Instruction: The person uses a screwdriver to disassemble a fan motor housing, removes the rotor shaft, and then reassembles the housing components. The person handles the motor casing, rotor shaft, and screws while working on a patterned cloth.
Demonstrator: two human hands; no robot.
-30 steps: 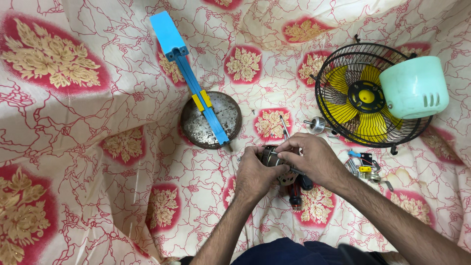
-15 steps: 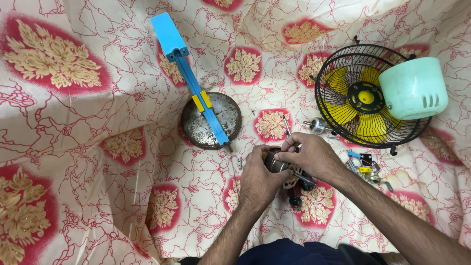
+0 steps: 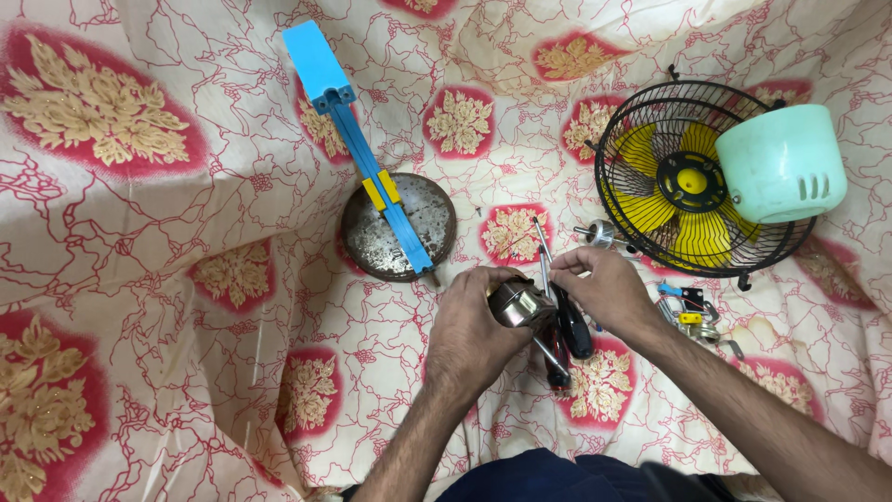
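1. The small metal motor part (image 3: 518, 305) sits low of centre in the head view, gripped in the fingers of the left hand (image 3: 474, 330). It is a shiny, silvery, drum-like piece with a darker face. Its face is turned toward about 2 o'clock; a long axis is hard to tell, since the hand hides much of it.
2. The right hand (image 3: 599, 290) lies just at 3 o'clock of the part, its fingers pinched together at the part's upper right edge. Whether they pinch something small there cannot be told.
3. Two screwdrivers (image 3: 569, 330) lie on the cloth under the hands, with dark handles low and thin shafts running up toward 12 o'clock, tilted slightly to 11.
4. Everything rests on a patterned cloth (image 3: 186, 307), white with red lines and red-and-gold flower patches, rumpled into folds at 9 o'clock and along the top.
5. At 11 o'clock of the part stands a round, worn metal base (image 3: 372, 244) with a blue stand (image 3: 358, 144) running from it toward 11 o'clock, banded in yellow near the base.
6. At 2 o'clock lies a black fan guard (image 3: 623, 177) with yellow blades (image 3: 650, 209); a pale green housing (image 3: 780, 163) touches its right side.
7. A small silver spindle piece (image 3: 599, 234) lies beside the guard's left rim. Small wired bits (image 3: 692, 316) lie at 3 o'clock of the right hand.
8. Open cloth lies at 8 o'clock of the hands; the right side is crowded.
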